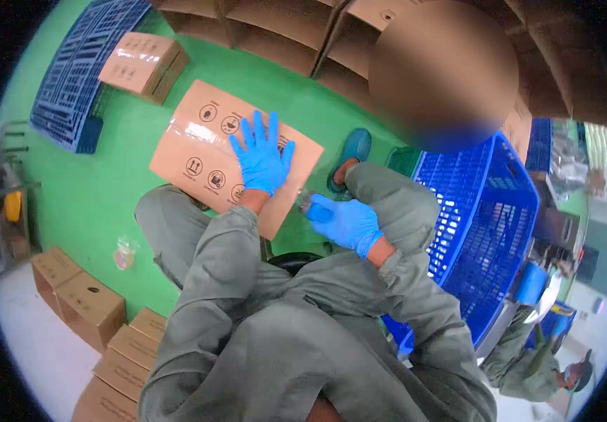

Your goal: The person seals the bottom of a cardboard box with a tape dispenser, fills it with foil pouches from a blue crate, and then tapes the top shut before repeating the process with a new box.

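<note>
A cardboard box (176,144) with printed handling symbols and a shiny strip of clear tape lies in front of my knees. On its top my left hand (262,158), in a blue glove, rests flat with the fingers spread. Just off the box's near right edge is my right hand (349,224), also gloved in blue, its fingers curled round a small greyish, partly see-through object (308,204). Most of that object is hidden by the fingers, so its kind does not show.
A blue plastic crate (469,218) stands close by my right knee. Another taped carton (141,65) sits beside blue pallets (81,70). Several cartons (92,302) line the lower left; open cardboard compartments (275,39) are ahead. A co-worker (528,369) is at the lower right.
</note>
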Action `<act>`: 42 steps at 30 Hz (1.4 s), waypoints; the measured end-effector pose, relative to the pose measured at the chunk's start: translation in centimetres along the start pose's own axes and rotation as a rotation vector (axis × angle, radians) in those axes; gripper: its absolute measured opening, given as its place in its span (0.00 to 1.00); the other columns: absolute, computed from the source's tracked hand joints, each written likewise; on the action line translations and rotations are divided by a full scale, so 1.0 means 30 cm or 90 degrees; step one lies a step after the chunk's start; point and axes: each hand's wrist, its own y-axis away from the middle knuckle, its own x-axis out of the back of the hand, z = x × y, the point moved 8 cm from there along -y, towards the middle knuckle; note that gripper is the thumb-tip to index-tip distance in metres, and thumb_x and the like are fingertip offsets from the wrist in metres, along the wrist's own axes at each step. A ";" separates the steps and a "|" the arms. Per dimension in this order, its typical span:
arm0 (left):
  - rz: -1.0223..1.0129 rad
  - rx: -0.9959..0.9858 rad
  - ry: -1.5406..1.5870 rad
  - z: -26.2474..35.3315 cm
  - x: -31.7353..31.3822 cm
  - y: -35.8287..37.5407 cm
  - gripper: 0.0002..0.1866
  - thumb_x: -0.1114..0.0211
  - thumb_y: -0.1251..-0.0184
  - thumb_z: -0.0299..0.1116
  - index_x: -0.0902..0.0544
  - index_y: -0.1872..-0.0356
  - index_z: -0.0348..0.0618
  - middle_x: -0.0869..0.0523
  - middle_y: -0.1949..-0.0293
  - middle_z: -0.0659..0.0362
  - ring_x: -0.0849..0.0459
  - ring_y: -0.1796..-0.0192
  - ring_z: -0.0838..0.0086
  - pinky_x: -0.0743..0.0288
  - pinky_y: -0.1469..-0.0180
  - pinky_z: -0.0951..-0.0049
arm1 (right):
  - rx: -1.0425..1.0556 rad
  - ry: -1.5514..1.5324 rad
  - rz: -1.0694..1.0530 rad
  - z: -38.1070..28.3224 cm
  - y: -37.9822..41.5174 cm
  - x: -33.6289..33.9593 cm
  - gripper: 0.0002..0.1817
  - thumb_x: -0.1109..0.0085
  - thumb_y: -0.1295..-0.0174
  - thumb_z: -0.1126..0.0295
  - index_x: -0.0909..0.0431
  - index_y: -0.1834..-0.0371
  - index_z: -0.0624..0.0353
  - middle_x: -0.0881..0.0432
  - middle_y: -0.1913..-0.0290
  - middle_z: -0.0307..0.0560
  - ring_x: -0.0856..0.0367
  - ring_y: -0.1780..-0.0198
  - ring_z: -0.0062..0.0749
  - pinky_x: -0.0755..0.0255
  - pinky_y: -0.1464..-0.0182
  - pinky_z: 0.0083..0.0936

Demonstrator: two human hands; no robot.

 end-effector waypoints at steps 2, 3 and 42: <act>0.020 0.044 -0.015 -0.031 -0.007 -0.021 0.39 0.50 0.28 0.59 0.44 0.20 0.54 0.49 0.20 0.48 0.53 0.20 0.43 0.66 0.26 0.29 | -0.033 -0.030 -0.027 0.048 0.016 -0.029 0.26 0.43 0.42 0.43 0.23 0.40 0.33 0.14 0.68 0.55 0.15 0.67 0.55 0.21 0.64 0.49; 0.016 0.031 -0.015 -0.028 -0.017 -0.023 0.39 0.50 0.28 0.59 0.44 0.20 0.54 0.49 0.20 0.48 0.53 0.20 0.43 0.66 0.26 0.29 | -0.055 -0.046 -0.065 0.073 0.026 -0.060 0.22 0.46 0.40 0.46 0.22 0.44 0.36 0.14 0.65 0.55 0.15 0.64 0.57 0.22 0.61 0.51; 2.128 1.595 1.143 0.267 -0.597 0.526 0.31 0.52 0.24 0.49 0.35 0.25 0.46 0.29 0.29 0.54 0.36 0.25 0.56 0.51 0.22 0.51 | -0.443 -0.104 0.658 1.226 0.034 1.017 0.22 0.42 0.33 0.65 0.26 0.36 0.47 0.16 0.70 0.51 0.15 0.70 0.39 0.22 0.65 0.34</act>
